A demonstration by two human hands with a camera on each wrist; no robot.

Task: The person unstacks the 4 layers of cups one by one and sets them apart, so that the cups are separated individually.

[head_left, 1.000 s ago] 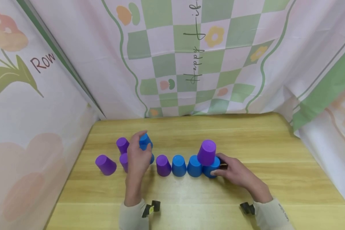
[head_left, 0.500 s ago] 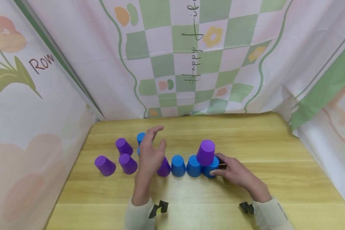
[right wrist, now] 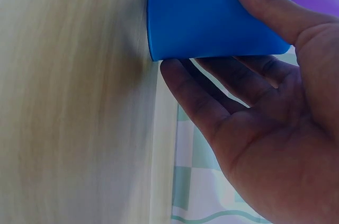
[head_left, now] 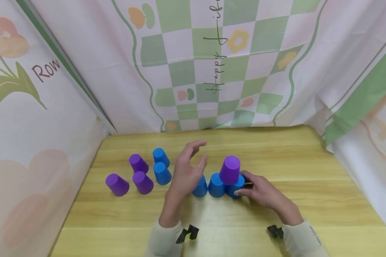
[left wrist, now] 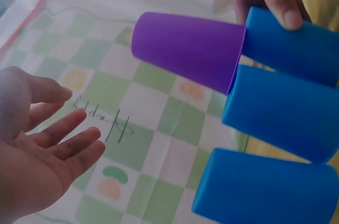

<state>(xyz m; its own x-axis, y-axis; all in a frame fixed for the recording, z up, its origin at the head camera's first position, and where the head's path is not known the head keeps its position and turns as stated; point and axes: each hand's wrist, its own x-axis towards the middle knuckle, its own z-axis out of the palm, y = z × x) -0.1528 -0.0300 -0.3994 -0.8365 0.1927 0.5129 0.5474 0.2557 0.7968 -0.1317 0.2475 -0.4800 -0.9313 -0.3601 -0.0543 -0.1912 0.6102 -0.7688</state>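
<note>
In the head view three blue cups stand upside down in a row: a left one, a middle one and a right one. A purple cup sits upside down across the tops of the middle and right ones. My right hand holds the right blue cup, its thumb lying along the near side and the fingers behind. Nothing is in my left hand, which hovers with loosely bent fingers at the left blue cup, hiding part of it. The row's other purple cup is hidden behind that hand.
Further left on the wooden table stand a far blue cup, a nearer blue cup and several purple cups. A checked curtain rises along the back edge.
My left hand has moved right, from the blue cups on the left, past the row's purple cup, to the left blue cup. The right hand stays at its cup.
</note>
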